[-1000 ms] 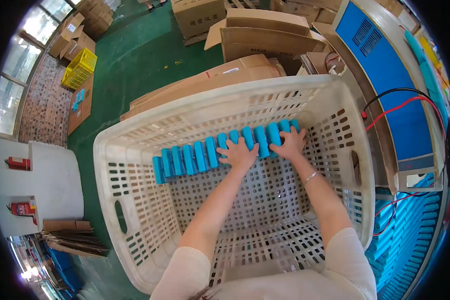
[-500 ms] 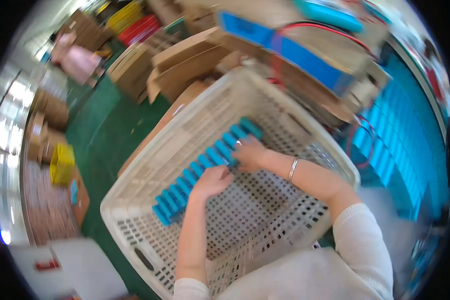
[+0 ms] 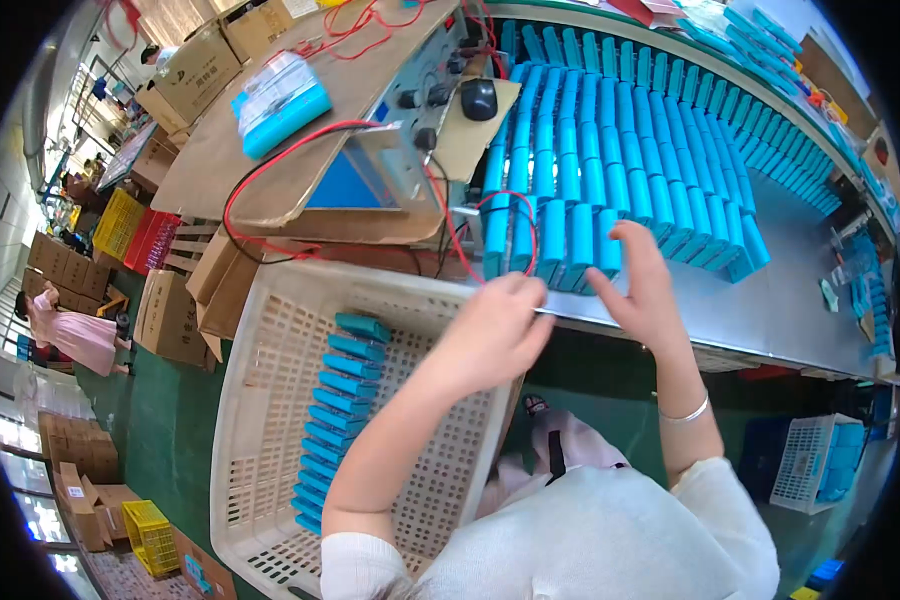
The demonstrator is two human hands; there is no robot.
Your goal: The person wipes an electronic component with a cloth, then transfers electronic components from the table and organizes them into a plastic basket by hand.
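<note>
Many blue blocks (image 3: 610, 150) stand in close rows on a metal table (image 3: 800, 310). My right hand (image 3: 642, 285) is at the front edge of these rows, thumb and fingers spread apart, with nothing visibly held. My left hand (image 3: 495, 330) is beside the table's front edge, left of the right one; its fingers are curled together and slightly blurred, and what they hold, if anything, is hidden. Below and to the left, a white perforated basket (image 3: 255, 400) holds one line of similar blue pieces (image 3: 345, 385) along its bottom.
A brown board (image 3: 205, 170) bears a wrapped blue pack (image 3: 280, 105). Red and black cables hang near an instrument and the basket's rim. Cardboard boxes (image 3: 170, 315) and a person in pink (image 3: 80, 340) are at the left. A white crate (image 3: 802, 462) sits low on the right.
The view has turned right, toward the table of blue blocks. Both hands have left the line of pieces in the basket and moved to the table's front edge.
</note>
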